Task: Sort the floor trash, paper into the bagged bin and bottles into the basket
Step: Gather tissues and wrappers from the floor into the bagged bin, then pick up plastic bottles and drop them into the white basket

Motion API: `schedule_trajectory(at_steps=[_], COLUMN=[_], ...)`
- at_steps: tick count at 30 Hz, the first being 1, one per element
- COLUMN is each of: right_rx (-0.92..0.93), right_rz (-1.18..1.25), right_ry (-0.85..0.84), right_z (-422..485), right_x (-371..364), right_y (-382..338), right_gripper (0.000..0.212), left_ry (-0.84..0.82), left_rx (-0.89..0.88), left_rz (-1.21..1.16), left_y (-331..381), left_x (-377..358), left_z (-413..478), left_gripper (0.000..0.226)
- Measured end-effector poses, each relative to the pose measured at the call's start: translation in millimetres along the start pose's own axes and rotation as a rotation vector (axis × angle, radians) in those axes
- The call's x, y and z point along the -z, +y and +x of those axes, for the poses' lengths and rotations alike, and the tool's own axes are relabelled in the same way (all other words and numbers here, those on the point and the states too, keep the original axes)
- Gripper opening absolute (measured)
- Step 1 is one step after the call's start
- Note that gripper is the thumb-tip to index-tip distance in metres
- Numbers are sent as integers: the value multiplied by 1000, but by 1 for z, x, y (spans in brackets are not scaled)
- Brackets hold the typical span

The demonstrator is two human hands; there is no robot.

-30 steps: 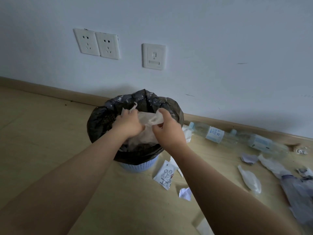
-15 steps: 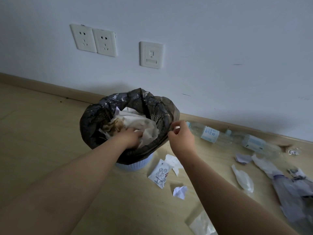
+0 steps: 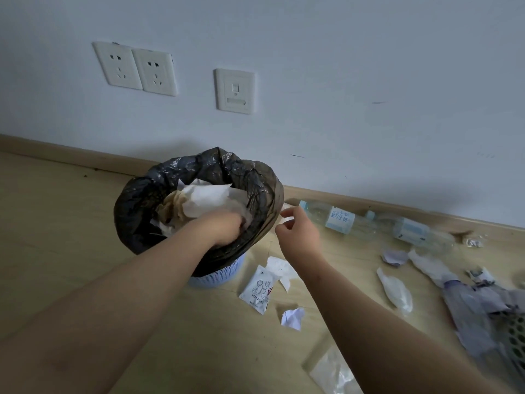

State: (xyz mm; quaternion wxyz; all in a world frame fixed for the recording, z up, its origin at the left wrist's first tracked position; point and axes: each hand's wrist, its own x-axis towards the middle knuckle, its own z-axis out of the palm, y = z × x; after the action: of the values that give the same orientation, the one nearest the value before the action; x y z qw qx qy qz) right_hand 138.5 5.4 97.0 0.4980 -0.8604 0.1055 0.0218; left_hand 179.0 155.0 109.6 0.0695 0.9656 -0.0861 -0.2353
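Note:
The bin lined with a black bag (image 3: 199, 166) stands by the wall, stuffed with crumpled white and brownish paper (image 3: 207, 200). My left hand (image 3: 224, 226) is down inside the bin, pressed into that paper with its fingers buried out of sight. Just right of the bin's rim, my right hand (image 3: 298, 231) hovers with loosely curled fingers and holds nothing. Two clear plastic bottles (image 3: 335, 220) (image 3: 412, 231) lie along the baseboard. A lattice basket (image 3: 514, 345) shows at the right edge.
Litter on the wooden floor: a printed white packet (image 3: 260, 288), a crumpled paper ball (image 3: 292, 318), a tissue (image 3: 396, 291), a clear plastic bag (image 3: 332, 373) and a heap of greyish wrappers (image 3: 468, 308). Wall sockets (image 3: 136, 69) are above the bin.
Both hands held the paper over the bin. The left hand has pushed it down inside, and the right hand has let go and drawn back off the bin's right rim.

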Motion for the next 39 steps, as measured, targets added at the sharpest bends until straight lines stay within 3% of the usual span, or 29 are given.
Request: schedule_trajectory(at_steps=[2, 5, 9, 11, 12, 16, 24, 29, 32, 34, 39], right_rx=[-16, -25, -44, -48, -37, -10, -177, -395, -477, -538, -804], right_rz=[-20, -48, -124, -181, -225, -424, -638, -607, -522, -552, -490], right_ry=[-8, -5, -12, -23, -36, -117, -222, -165, -37, -5, -262], right_z=[0, 0, -3, -4, -4, -11, -48, -89, -118, -144, -196], right_x=[2, 9, 27, 42, 49, 85, 181, 231, 235, 230, 228], right_y=[6, 16, 31, 38, 41, 58, 128, 193, 223, 243, 282], right_gripper=[28, 31, 28, 25, 25, 24, 25, 22, 24, 36, 89], left_ry=[-47, -32, 372, 518, 512, 305, 55, -108, -171, -206, -240], left_rx=[66, 42, -72, -215, -311, -524, -460, -469, -454, -426, -388], left_rz=[-91, 38, 144, 9, -92, -424, -502, -468, -425, -416, -387], left_y=[-6, -5, 25, 55, 73, 143, 238, 282, 293, 298, 298], left_x=[-4, 11, 48, 57, 57, 35, -52, -120, -150, -164, -187], left_z=[-1, 1, -5, -12, -17, -25, -15, -30, -35, -39, -49], left_gripper=[32, 30, 32, 29, 28, 27, 20, 23, 25, 21, 18])
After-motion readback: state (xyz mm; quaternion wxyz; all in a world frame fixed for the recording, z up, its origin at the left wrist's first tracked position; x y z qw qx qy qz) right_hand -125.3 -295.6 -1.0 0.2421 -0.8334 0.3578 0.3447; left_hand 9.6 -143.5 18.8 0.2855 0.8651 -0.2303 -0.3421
